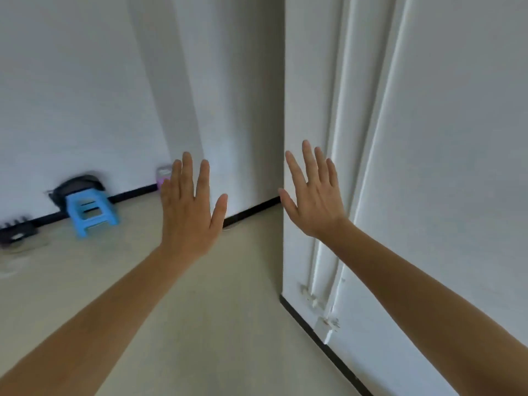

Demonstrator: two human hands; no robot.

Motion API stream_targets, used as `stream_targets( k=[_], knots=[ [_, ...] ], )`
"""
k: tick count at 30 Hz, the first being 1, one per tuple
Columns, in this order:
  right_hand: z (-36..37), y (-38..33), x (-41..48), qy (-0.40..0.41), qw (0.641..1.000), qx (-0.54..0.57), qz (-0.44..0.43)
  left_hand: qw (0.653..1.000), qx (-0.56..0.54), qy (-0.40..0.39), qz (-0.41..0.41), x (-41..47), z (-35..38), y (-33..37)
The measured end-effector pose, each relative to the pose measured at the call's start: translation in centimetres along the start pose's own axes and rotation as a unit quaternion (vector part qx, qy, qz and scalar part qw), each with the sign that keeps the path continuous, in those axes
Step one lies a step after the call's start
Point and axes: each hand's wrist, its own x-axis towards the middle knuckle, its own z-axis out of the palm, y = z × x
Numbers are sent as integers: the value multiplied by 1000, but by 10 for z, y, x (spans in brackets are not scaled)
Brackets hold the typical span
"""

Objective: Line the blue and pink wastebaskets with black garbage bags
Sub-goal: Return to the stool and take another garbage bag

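My left hand (190, 208) and my right hand (313, 195) are both raised in front of me, backs toward the camera, fingers spread, holding nothing. A small pink container (163, 176) stands on the floor against the far wall, mostly hidden behind my left hand's fingers; whether it is the pink wastebasket I cannot tell. No blue wastebasket and no black garbage bag can be made out clearly.
A light blue plastic stool (90, 214) stands by the far wall, with a dark round object (75, 186) leaning behind it. Dark items (17, 231) lie at the far left on the floor. A white wall corner with pipes (337, 195) juts out on the right.
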Motion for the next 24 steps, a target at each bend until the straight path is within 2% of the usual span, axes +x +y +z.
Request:
stream_targets(
  k=[5,9,17,24],
  knots=[
    [64,-165,106,1,993,48,-105,992,101,19,-77,-6,-46,-167],
    [109,-254,156,-6,984,99,-147,981,139,16,-138,-13,-59,-259],
    [215,-353,253,-39,972,161,-168,966,163,-8,-201,27,-14,-395],
    [350,-404,391,-39,968,187,-162,966,196,-12,-169,147,63,-541]
  ],
)
